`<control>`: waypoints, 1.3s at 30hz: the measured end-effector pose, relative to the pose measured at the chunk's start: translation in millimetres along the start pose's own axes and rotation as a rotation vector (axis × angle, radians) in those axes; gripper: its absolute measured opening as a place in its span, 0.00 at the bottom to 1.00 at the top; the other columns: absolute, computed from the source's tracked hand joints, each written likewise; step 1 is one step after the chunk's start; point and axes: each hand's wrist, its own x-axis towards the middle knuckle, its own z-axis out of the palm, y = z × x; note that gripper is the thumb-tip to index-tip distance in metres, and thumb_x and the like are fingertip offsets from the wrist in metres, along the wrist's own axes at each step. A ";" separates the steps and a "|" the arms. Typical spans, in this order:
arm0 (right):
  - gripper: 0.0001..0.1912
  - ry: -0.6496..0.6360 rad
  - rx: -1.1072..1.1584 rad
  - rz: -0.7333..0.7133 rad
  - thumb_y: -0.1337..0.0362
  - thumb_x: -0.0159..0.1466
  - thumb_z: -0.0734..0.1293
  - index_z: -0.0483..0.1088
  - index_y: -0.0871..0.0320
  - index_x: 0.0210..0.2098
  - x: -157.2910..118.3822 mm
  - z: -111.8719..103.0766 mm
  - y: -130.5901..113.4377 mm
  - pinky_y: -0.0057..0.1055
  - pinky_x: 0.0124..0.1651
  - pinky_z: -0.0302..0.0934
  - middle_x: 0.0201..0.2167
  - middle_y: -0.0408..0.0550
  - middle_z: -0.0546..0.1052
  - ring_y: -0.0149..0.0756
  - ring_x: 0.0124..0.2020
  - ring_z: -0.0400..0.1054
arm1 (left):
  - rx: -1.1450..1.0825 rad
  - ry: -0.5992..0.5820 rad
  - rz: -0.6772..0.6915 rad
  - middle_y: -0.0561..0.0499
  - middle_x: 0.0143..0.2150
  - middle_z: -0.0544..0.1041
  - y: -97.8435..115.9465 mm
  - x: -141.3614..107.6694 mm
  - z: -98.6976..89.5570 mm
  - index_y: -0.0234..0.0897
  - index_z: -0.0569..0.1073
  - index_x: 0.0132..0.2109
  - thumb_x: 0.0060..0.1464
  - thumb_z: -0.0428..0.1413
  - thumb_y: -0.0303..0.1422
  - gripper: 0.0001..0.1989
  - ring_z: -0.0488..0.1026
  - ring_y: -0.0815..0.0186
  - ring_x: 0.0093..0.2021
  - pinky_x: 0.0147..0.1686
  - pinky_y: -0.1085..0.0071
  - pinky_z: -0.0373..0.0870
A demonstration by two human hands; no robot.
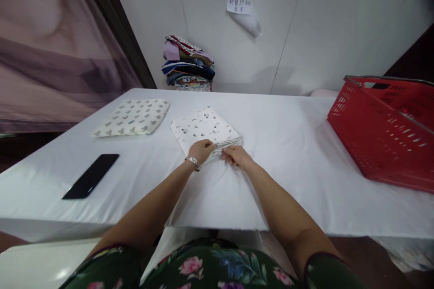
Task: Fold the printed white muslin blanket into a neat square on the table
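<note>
A folded white cloth with small printed figures (205, 127) lies on the white-covered table (285, 144), its layered edge facing me. My left hand (201, 150), with a bracelet at the wrist, pinches the near edge of this cloth between thumb and fingers. Close beside it on the right, my right hand (236, 156) has its fingertips closed on the lower layers of the same edge. The two hands do not touch. Part of the cloth's near edge is hidden behind my fingers.
Left of the cloth lies another folded cloth with grey prints (135, 117). A black phone (91, 176) rests nearer me. At the right stands a red basket (383, 135). Stacked folded fabrics (188, 63) are by the wall, below a paper note (239, 5).
</note>
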 end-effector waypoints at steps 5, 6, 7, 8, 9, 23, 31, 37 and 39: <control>0.09 0.082 -0.009 -0.002 0.64 0.57 0.63 0.65 0.61 0.22 9.1 7.9 4.5 0.21 0.10 0.42 0.15 0.41 0.71 0.22 0.09 0.55 | -0.010 0.018 0.022 0.54 0.27 0.75 -3.2 -0.5 3.2 0.41 0.74 0.31 0.48 0.50 0.44 0.14 0.69 0.67 0.29 0.27 0.72 0.59; 0.08 0.111 -0.022 -0.017 0.65 0.56 0.63 0.64 0.60 0.21 9.9 9.3 6.0 0.21 0.10 0.43 0.14 0.39 0.70 0.22 0.08 0.55 | -0.016 0.020 0.020 0.54 0.27 0.75 -3.0 -0.5 3.3 0.41 0.74 0.31 0.48 0.50 0.45 0.15 0.69 0.67 0.29 0.27 0.72 0.59; 0.08 0.135 -0.034 -0.032 0.67 0.54 0.63 0.64 0.60 0.20 10.1 10.6 7.4 0.20 0.10 0.43 0.12 0.38 0.68 0.22 0.08 0.55 | -0.028 0.024 0.014 0.54 0.26 0.75 -2.6 -0.6 3.2 0.40 0.74 0.30 0.48 0.50 0.45 0.15 0.69 0.68 0.28 0.27 0.72 0.59; 0.08 0.150 -0.044 -0.044 0.68 0.53 0.63 0.63 0.60 0.19 9.7 11.7 8.5 0.20 0.10 0.43 0.11 0.37 0.67 0.22 0.08 0.54 | -0.044 0.028 0.001 0.55 0.26 0.74 -2.2 -0.9 3.1 0.40 0.74 0.30 0.48 0.49 0.45 0.15 0.69 0.68 0.28 0.27 0.73 0.59; 0.08 0.156 -0.047 -0.052 0.68 0.53 0.64 0.63 0.59 0.18 8.8 12.7 9.1 0.20 0.10 0.44 0.10 0.36 0.65 0.22 0.08 0.54 | -0.059 0.035 -0.013 0.55 0.25 0.74 -1.8 -1.2 3.0 0.40 0.74 0.30 0.48 0.49 0.45 0.15 0.69 0.68 0.27 0.27 0.73 0.60; 0.02 0.319 0.067 -0.082 0.68 0.55 0.63 0.66 0.61 0.26 18.5 -35.9 -3.9 0.19 0.11 0.43 0.16 0.38 0.68 0.22 0.10 0.58 | 0.368 -0.029 0.325 0.46 0.46 0.71 30.0 10.7 10.8 0.41 0.70 0.48 0.52 0.51 0.40 0.17 0.66 0.59 0.48 0.43 0.66 0.63; 0.16 0.388 -0.056 -0.241 0.64 0.58 0.62 0.68 0.60 0.45 41.3 -50.1 9.6 0.19 0.14 0.49 0.22 0.40 0.72 0.22 0.13 0.59 | 0.454 -0.073 0.326 0.45 0.44 0.71 60.0 38.3 32.8 0.40 0.70 0.44 0.55 0.46 0.41 0.15 0.68 0.60 0.44 0.38 0.66 0.64; 0.07 0.412 -0.115 -0.292 0.63 0.56 0.61 0.69 0.59 0.28 47.7 -48.8 13.2 0.21 0.17 0.52 0.18 0.38 0.69 0.23 0.13 0.58 | 0.421 0.064 0.246 0.46 0.43 0.72 70.0 51.2 25.8 0.38 0.70 0.42 0.59 0.39 0.39 0.17 0.70 0.61 0.41 0.37 0.67 0.64; 0.07 0.424 -0.119 -0.301 0.63 0.56 0.61 0.69 0.59 0.27 48.5 -49.5 14.4 0.21 0.18 0.53 0.17 0.38 0.69 0.23 0.13 0.58 | 0.438 0.086 0.262 0.46 0.43 0.72 74.5 51.4 32.0 0.39 0.69 0.43 0.59 0.39 0.39 0.17 0.70 0.62 0.42 0.36 0.68 0.64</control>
